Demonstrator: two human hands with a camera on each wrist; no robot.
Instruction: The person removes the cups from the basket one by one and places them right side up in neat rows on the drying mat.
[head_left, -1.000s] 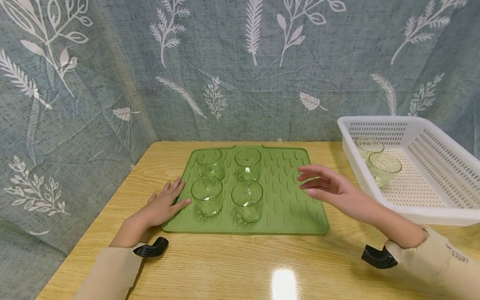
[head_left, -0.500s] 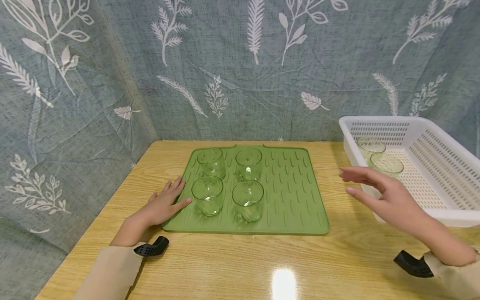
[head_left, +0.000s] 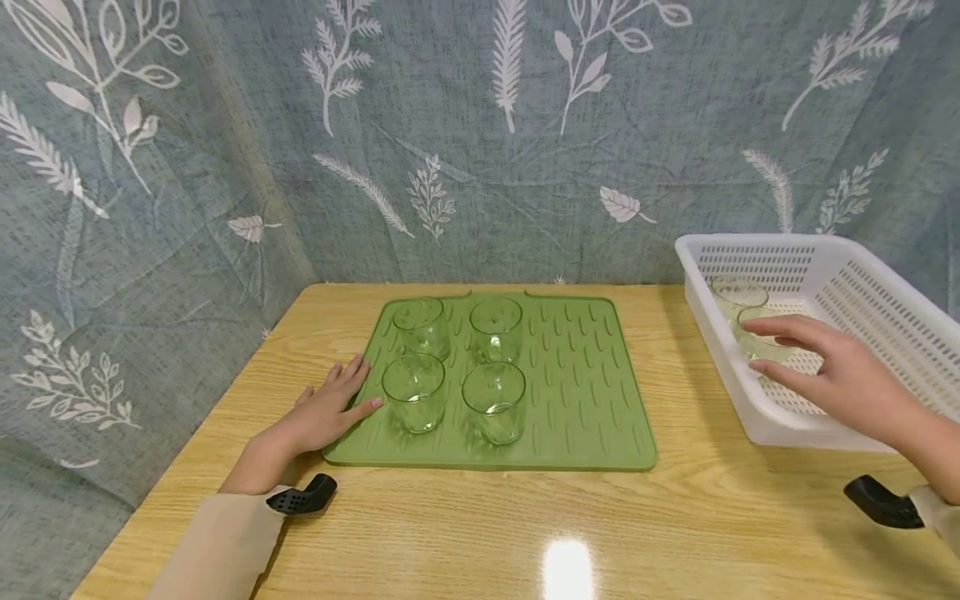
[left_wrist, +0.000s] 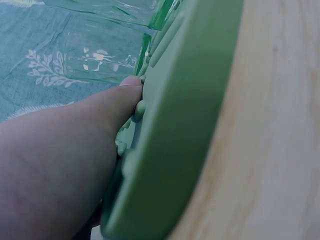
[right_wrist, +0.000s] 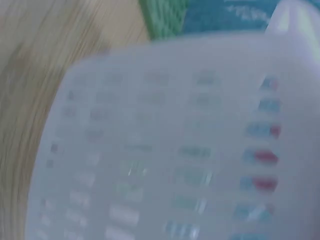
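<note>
Backdrop curtain (head_left: 480, 142) is hanging behind everything. Wooden table (head_left: 465, 525) is carrying the rest.

Green ribbed mat (head_left: 585, 392) is lying mid-table; white slotted basket (head_left: 885, 292) is sitting at the right, well apart from the mat.

Left hand (head_left: 326, 410) is being rested flat on the mat's left edge, fingers straight, nothing being gripped; the left wrist view is showing a fingertip (left_wrist: 131, 82) touching the mat ribs.

Right hand (head_left: 840, 371) is being held over the basket's near wall, fingers extended and relaxed, nothing yet being gripped. Right wrist view is blurred; only the basket wall (right_wrist: 165, 150) is being made out.

Four mat glasses (head_left: 414, 390) are standing upright in a two-by-two block on the mat's left half. Two basket glasses (head_left: 738, 296) are standing in the basket's near-left corner; the nearer glass (head_left: 753, 321) is sitting just beside the right fingertips, and contact cannot be told.

Handling judgement: the glass is probably being treated as rigid, light, smooth and breakable. Hold is best being taken around the side wall, thumb opposite fingers, below the rim.
</note>
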